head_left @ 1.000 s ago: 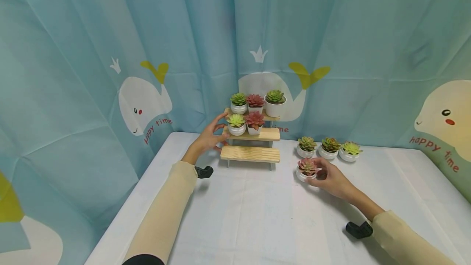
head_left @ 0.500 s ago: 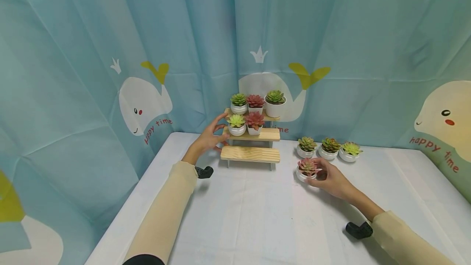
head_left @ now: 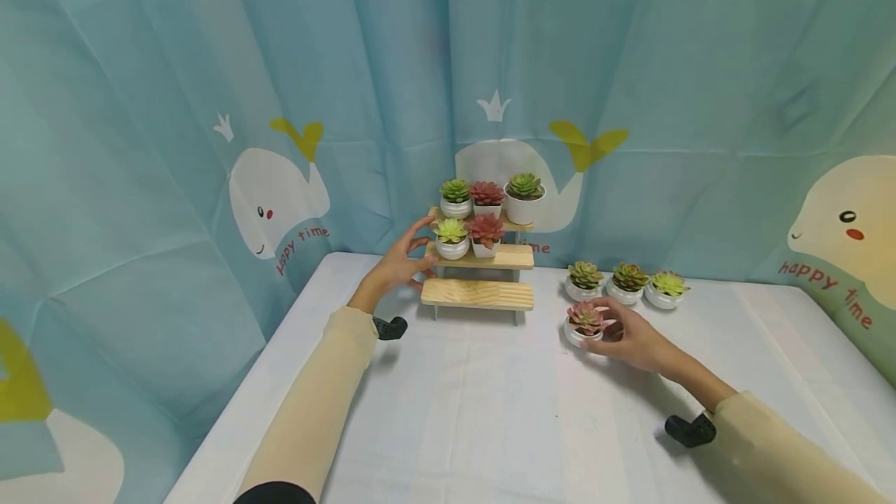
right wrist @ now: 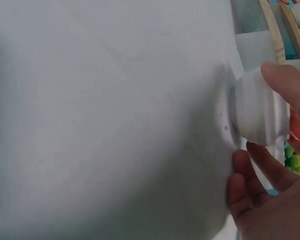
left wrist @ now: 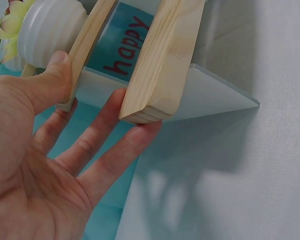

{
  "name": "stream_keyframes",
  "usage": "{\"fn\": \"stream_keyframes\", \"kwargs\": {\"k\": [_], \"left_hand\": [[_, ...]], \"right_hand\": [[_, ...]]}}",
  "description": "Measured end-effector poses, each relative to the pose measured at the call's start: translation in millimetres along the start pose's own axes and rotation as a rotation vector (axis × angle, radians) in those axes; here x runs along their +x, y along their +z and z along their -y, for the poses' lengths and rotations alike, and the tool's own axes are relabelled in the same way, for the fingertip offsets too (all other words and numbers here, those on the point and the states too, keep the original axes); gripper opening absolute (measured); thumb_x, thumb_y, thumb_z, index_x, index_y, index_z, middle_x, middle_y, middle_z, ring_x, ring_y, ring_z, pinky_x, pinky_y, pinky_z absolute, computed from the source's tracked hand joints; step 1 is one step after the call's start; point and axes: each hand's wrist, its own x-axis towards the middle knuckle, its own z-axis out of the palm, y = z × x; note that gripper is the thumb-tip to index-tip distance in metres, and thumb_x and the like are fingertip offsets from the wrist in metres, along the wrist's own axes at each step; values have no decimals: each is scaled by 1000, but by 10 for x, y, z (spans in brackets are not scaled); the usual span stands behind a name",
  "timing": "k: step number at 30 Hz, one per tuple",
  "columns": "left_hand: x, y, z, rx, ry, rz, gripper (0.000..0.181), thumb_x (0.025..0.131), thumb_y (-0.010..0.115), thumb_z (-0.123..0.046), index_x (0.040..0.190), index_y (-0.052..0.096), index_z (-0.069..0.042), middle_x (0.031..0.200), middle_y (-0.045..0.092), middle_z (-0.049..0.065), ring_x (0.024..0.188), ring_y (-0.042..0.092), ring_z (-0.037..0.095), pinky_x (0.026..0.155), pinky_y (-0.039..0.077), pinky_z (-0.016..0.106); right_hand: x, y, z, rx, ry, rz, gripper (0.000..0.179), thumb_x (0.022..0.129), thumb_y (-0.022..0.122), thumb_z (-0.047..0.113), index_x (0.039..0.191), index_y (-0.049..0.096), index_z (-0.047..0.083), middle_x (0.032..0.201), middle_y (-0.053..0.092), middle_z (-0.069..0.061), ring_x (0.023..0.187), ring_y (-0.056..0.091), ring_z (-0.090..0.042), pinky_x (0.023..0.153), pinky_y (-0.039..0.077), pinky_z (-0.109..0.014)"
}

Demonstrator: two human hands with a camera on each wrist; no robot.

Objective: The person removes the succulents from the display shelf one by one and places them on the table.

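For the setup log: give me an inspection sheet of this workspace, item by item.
Surface: white cloth-covered table, lightly creased.
Job's things: three-tier wooden stand bearing five potted succulents; pink potted succulent to its right, three more potted succulents behind that one.
Clutter: nothing seen.
Hands: left hand, fingers spread, touches the stand's left end; right hand grips the pink potted succulent.
Cables: nothing seen.
Surroundings: blue whale-print curtain.
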Motion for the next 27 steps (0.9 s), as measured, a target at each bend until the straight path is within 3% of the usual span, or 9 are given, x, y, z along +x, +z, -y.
{"fn": "stream_keyframes", "kwargs": {"k": [6, 14, 19, 27], "left_hand": [[11, -1, 6, -13, -1, 6, 81, 103, 65, -11, 163, 21, -44, 166, 24, 18, 97, 70, 43, 71, 59, 61], [6, -3, 20, -19, -8, -1, 80, 103, 65, -12, 162, 23, -45, 166, 24, 17, 91, 72, 37, 67, 60, 55], [-9, -1, 21, -13, -7, 8, 80, 103, 65, -12, 163, 21, -43, 167, 24, 17, 96, 69, 45, 72, 59, 62], [-5, -6, 11, -11, 6, 9, 80, 103, 65, -13, 163, 21, -42, 167, 24, 18, 96, 70, 43, 75, 57, 66]], "right_hand": [[11, -164, 89, -22, -3, 101, 82, 90, 83, 25, 154, 36, 5, 138, 52, -32, 101, 67, -25, 78, 57, -34], [23, -418, 223, -25, -46, 187, 84, 92, 80, 19, 157, 29, 2, 138, 52, -33, 99, 65, -27, 76, 57, -35], [36, -520, 313, -40, -50, 163, 84, 93, 79, 19, 158, 28, 3, 141, 50, -33, 104, 64, -30, 76, 57, -36], [143, -594, 448, -95, -119, 57, 75, 94, 78, 17, 156, 35, 7, 139, 55, -30, 103, 66, -32, 79, 57, -35]]}}
